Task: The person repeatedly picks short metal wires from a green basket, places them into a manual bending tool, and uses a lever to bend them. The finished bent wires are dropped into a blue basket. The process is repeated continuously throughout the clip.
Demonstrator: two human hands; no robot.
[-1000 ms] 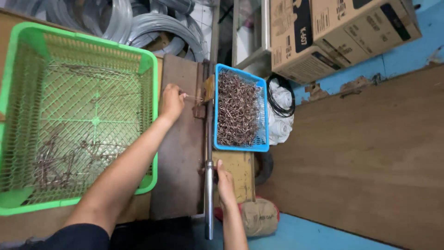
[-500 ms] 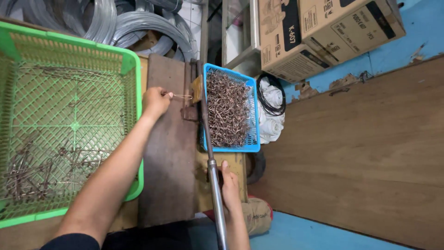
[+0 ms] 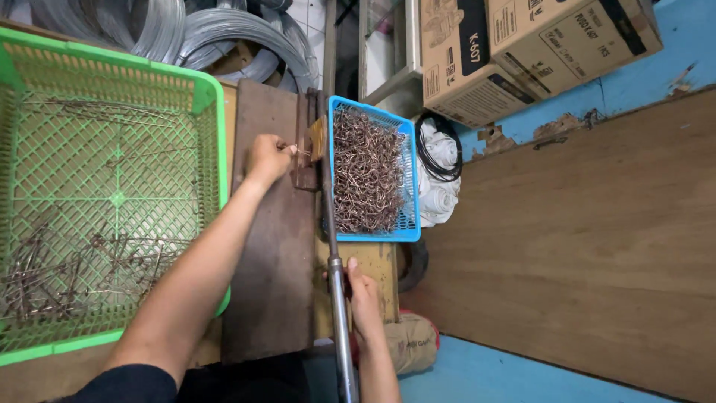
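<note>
Since half a second ago, our left hand (image 3: 267, 158) has stayed pinched on a thin, stiff wire piece (image 3: 301, 151) at the bending jig (image 3: 306, 142), upper centre. Light and springy, it suits a fingertip grip. Our right hand (image 3: 363, 292) is closed around the long steel lever (image 3: 333, 246), lower centre, beside the blue basket of hooks (image 3: 371, 170).

Green lattice basket (image 3: 212, 97); blue tray (image 3: 409, 179), brown wire hooks (image 3: 365, 175); grey lever (image 3: 337, 298); blue floor (image 3: 485, 373).
</note>
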